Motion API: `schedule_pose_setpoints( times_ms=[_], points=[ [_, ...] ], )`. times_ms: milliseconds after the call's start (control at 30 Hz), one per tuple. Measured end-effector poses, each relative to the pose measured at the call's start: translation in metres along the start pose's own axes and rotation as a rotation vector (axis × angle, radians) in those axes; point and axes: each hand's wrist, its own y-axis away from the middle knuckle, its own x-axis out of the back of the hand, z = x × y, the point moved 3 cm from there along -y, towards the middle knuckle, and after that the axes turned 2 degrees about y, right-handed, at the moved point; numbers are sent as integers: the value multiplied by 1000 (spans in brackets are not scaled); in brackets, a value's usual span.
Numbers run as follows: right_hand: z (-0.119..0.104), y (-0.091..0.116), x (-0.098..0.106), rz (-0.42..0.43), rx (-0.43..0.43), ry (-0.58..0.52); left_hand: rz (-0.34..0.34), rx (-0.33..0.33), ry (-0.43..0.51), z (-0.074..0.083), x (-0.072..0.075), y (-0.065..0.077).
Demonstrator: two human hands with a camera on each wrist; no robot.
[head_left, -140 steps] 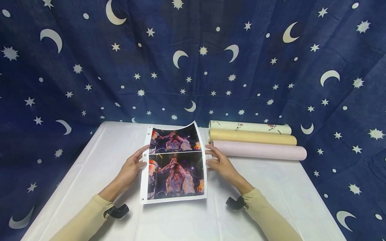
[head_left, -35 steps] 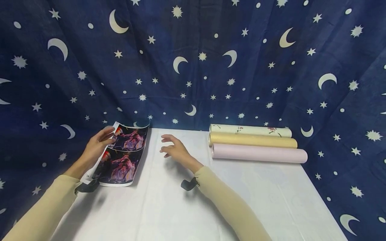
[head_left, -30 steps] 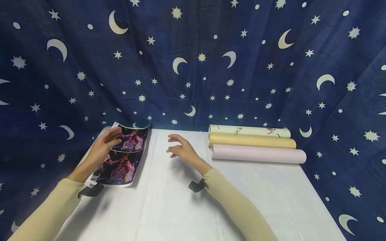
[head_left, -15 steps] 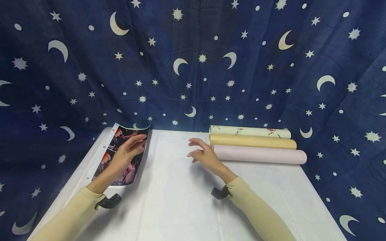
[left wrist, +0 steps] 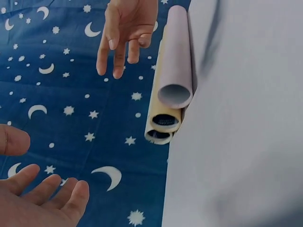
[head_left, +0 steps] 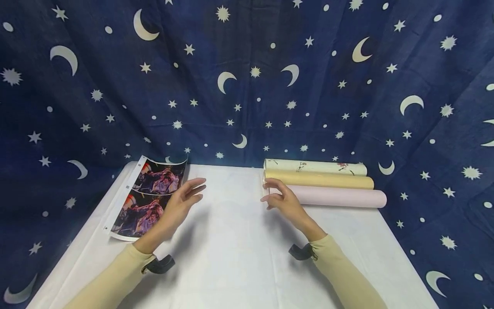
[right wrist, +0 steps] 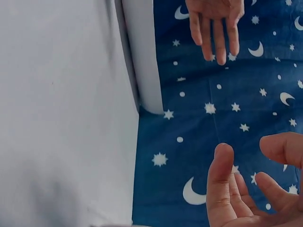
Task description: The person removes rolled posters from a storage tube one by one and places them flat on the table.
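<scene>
A sheet printed with two photos [head_left: 146,214] lies at the left of the table, its far right corner curling up. My left hand [head_left: 179,210] hovers just right of the sheet, overlapping its edge in the head view, with relaxed fingers around nothing. In the left wrist view its fingers [left wrist: 52,198] are bent a little and bare. My right hand [head_left: 289,206] hangs near the left ends of the rolls, thumb and fingers apart. In the right wrist view that hand [right wrist: 251,198] holds nothing. Whether it touches the pink roll [head_left: 339,197] cannot be told from above; the left wrist view shows them apart.
A yellow roll [head_left: 328,179] and a white roll with a floral pattern [head_left: 328,167] lie behind the pink one at the back right. A white cloth covers the table [head_left: 231,257]. A dark blue curtain [head_left: 247,116] with moons and stars hangs behind.
Both hands held the photo sheet at the middle earlier. It then went left in the left hand, which let it go. Since then both hands have moved right, away from it.
</scene>
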Motion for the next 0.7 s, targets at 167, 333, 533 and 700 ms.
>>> schedule_pose_setpoints(
  times_ms=[167,333,533,700],
  points=[
    [-1,10,16,24,1,9,-8,-5,-28,-4,-16,-4],
    [2,14,29,65,19,13,-14,-8,-29,-7,-27,-7],
    [8,20,46,110,13,14,-36,6,10,-13,-43,-14],
    [9,25,58,136,5,42,-25,11,21,-17,-55,-22]
  ],
)
